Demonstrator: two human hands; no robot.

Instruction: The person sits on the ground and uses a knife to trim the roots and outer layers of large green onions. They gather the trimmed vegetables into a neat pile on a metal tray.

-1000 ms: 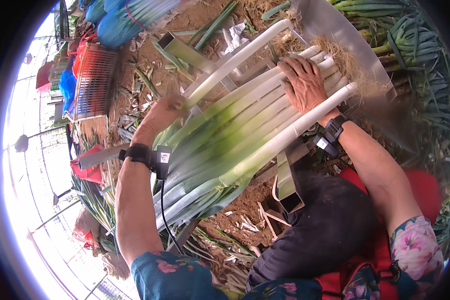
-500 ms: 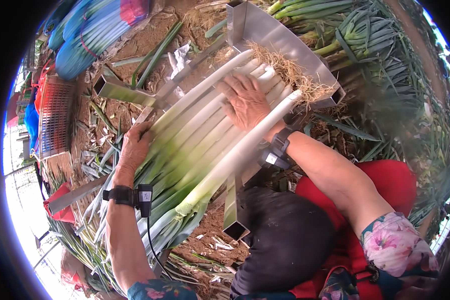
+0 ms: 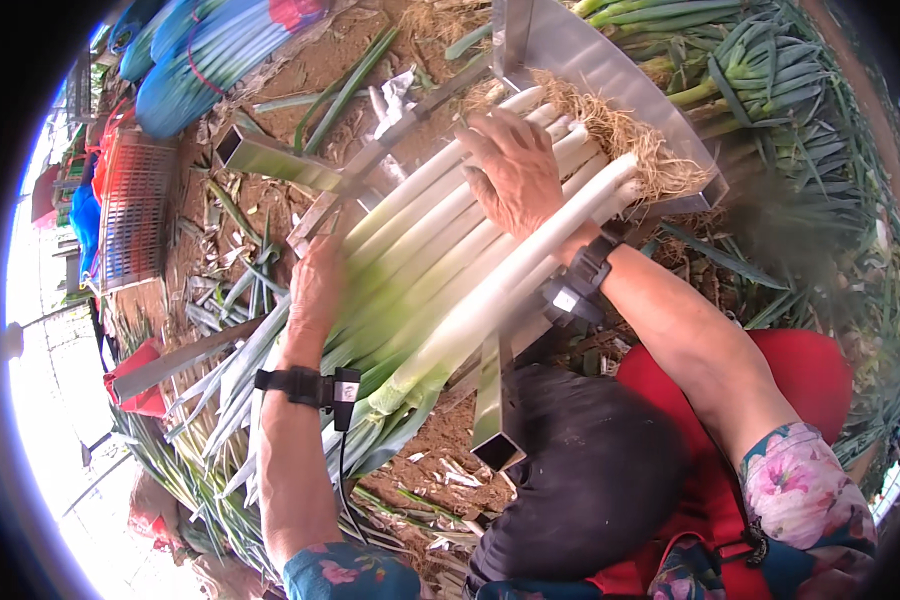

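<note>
Several leeks [image 3: 500, 290] lie side by side across the metal rack [image 3: 285, 160], roots [image 3: 655, 155] at its curved plate [image 3: 610, 65], leaves [image 3: 370, 435] trailing toward the opposite end. From my remote seat I see the right hand [image 3: 518, 175] laid palm down on the white part, fingers wide and loosely bent, with one leek passing over its wrist [image 3: 572, 243]. The left hand [image 3: 317, 280] is beside the outermost leek, near the rack's left edge; it is blurred, and I cannot tell whether it grips anything. Beyond that edge is a crate [image 3: 135, 210].
</note>
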